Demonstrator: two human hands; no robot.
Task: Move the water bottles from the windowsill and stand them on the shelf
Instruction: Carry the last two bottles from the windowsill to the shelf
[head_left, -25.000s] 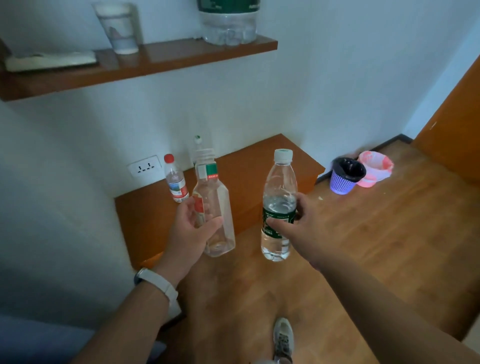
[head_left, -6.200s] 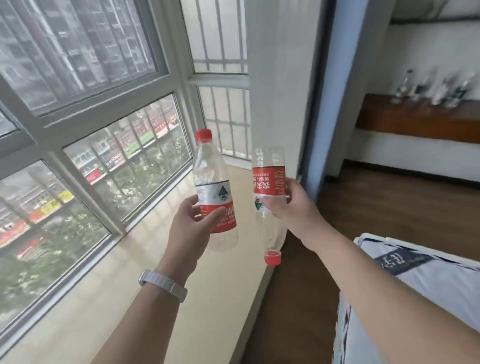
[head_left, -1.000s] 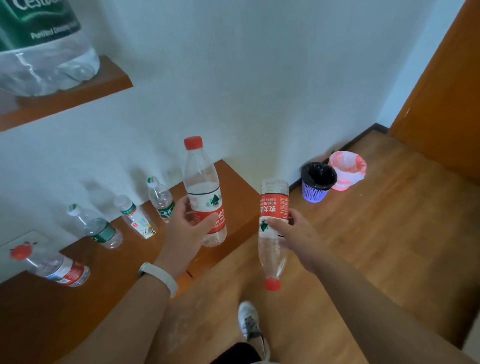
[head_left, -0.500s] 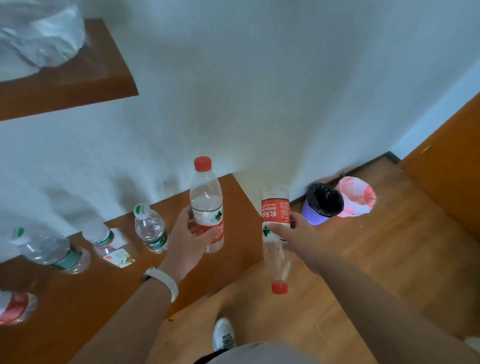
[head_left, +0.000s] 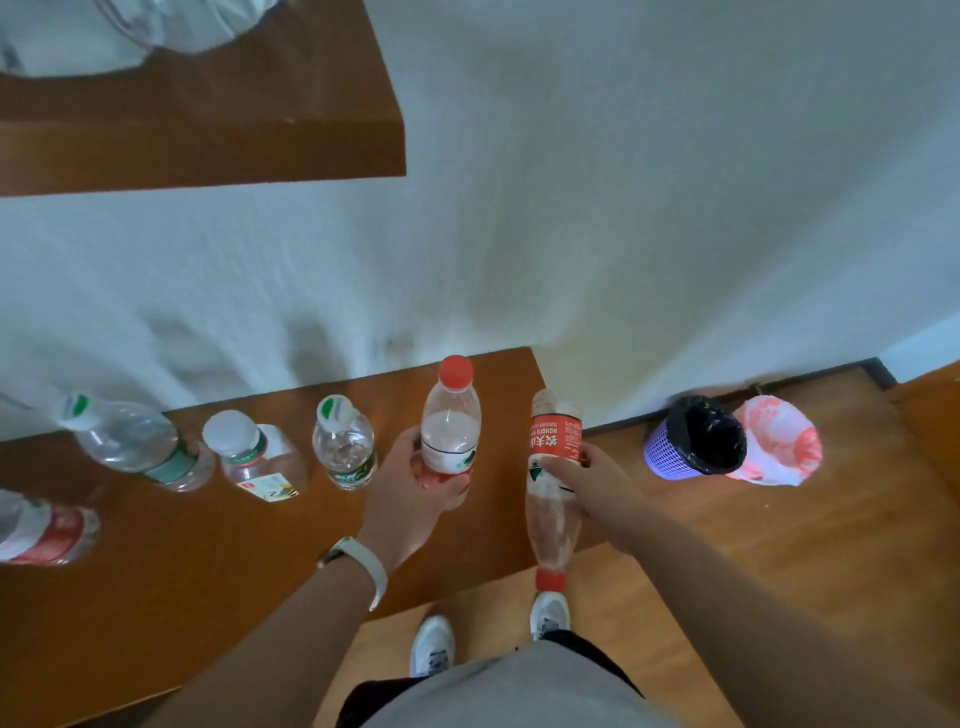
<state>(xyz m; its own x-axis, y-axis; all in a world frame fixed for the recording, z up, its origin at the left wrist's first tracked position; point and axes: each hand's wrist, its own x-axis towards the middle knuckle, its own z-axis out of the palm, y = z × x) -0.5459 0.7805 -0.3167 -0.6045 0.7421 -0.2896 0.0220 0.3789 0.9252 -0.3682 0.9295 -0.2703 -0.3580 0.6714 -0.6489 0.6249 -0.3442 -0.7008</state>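
Leaning in over the shelf (head_left: 182, 582), the head view now looks almost straight down on it, where half a second back it stood further off and the wall filled more of the picture. The left hand (head_left: 410, 504) has brought its upright bottle (head_left: 451, 431) lower, over the shelf's right end. It is now just beside the end bottle (head_left: 343, 447) of the four already standing on the shelf. Fingers and thumb stay wrapped round its lower half. The right hand (head_left: 592, 488) keeps its grip round the label of the flipped bottle (head_left: 551, 467), red cap down as before, hanging off the shelf's front right corner with floor below the cap. By my reading the upright bottle is about to be set down, while the flipped one needs turning cap-up before it can stand.

The upright bottle's base is behind the left palm, so I cannot tell whether it touches the shelf yet. The right fingers behind the flipped bottle are out of sight too. At the shelf's left end a red-label bottle (head_left: 47, 530) is cut by the picture's edge and blurred. Above the shelf, an upper board (head_left: 234, 135) carries a big clear jug (head_left: 78, 36), of which only the bottom shows. Past the shelf's right end two bins (head_left: 691, 447) sit on the floor, and their contents cannot be made out.
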